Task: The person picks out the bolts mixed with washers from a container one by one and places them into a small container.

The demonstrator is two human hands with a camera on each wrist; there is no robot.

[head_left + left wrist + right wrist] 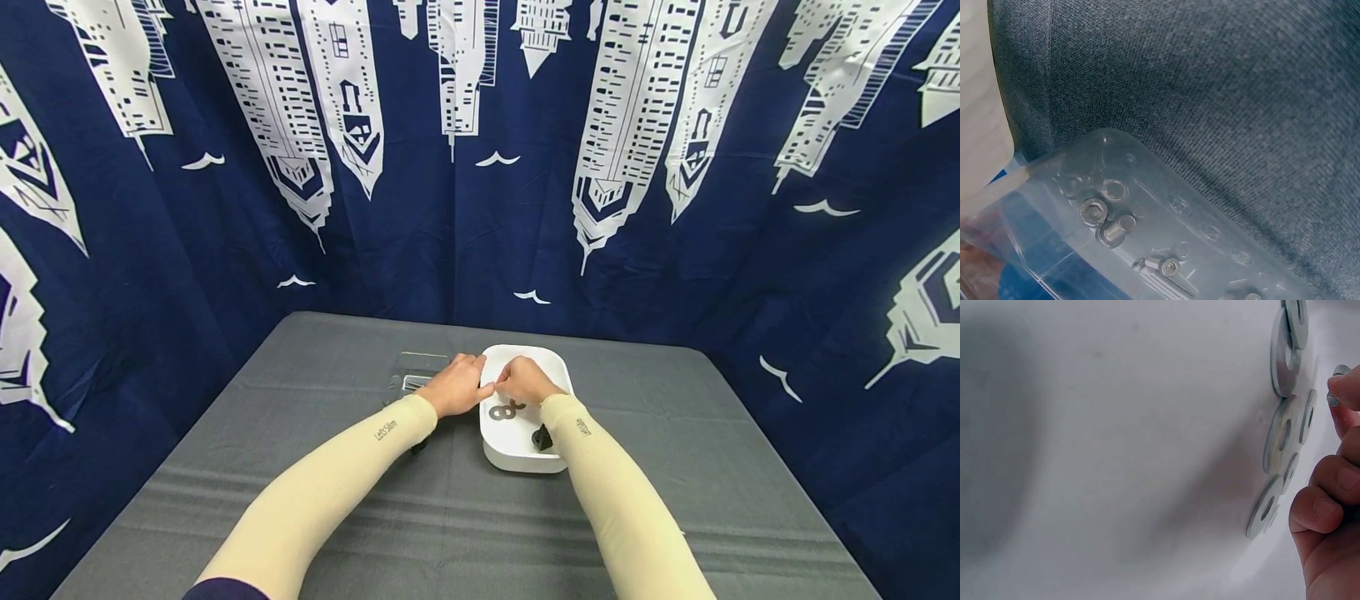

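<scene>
My left hand (459, 387) holds the left rim of a white plastic bin (517, 463), its thumb reaching over the edge. Inside the bin my right hand (527, 381) has curled fingers and pinches a small silvery metal piece (1333, 400) between thumb and index finger; its exact kind is too covered to tell. Several flat metal washers (1282, 434) lie close together on the bin's floor beside that hand. A black object (542, 437) sits in the bin's near part, partly covered by the right forearm.
Left of the bin stands a clear plastic box (1154, 181), partly behind the left hand, with several hex-socket bolts (1094, 212) inside. A dark item (418, 447) shows below the left wrist. Grey cloth (360, 517) covers the table, and a blue patterned curtain (420, 250) hangs behind.
</scene>
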